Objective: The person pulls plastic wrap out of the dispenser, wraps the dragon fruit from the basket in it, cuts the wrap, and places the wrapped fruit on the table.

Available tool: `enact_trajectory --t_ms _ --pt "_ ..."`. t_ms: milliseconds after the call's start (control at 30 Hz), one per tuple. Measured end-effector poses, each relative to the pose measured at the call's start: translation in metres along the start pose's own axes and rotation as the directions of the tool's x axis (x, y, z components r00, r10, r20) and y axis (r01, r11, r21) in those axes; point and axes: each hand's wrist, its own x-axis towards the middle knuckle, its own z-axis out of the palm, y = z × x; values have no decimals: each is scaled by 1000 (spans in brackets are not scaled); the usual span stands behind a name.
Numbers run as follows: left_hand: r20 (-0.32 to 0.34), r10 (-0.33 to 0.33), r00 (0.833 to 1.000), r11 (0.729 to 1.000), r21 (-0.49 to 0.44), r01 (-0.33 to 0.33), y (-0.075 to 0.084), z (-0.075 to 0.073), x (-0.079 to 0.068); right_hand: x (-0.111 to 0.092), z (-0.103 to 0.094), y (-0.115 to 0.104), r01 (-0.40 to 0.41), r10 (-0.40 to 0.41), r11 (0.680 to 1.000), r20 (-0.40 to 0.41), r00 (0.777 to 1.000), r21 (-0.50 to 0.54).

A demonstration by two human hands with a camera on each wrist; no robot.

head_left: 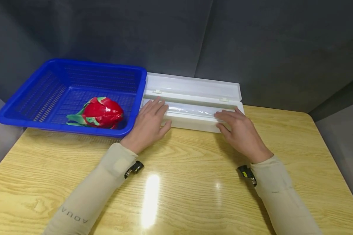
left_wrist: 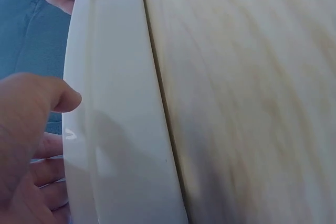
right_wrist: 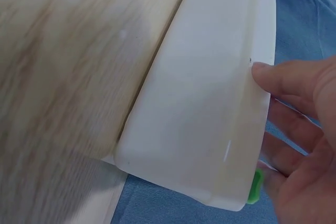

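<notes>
A long white cling film box [head_left: 194, 123] lies on the table with its hinged lid [head_left: 194, 83] tipped back. Inside it runs a roll of shiny clear film [head_left: 191, 110]. My left hand [head_left: 148, 122] is at the box's left end, its fairly straight fingers reaching over the film and its thumb near the front edge. At the other end is my right hand [head_left: 238, 132], fingers extended over the roll. Its thumb [right_wrist: 268, 77] touches the front edge in the right wrist view. The box wall partly hides the fingers in both wrist views.
Left of the box stands a blue plastic basket [head_left: 58, 126], close against it, holding a red dragon fruit [head_left: 103, 112] with green leaf tips. Behind the wooden table [head_left: 188, 169] hangs a dark curtain [head_left: 176, 36]. A small green piece [right_wrist: 255, 187] shows at the box's right end.
</notes>
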Motion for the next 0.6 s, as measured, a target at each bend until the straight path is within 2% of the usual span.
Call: enact_trajectory --t_ms 333,600 --pt "21 -6 1000 1000 7 6 3 -3 -4 -2 0 -2 65 -67 997 -49 997 -50" --pt "54 -21 998 1000 15 21 5 -5 -5 -5 -1 -5 56 -60 995 -38 998 -82"
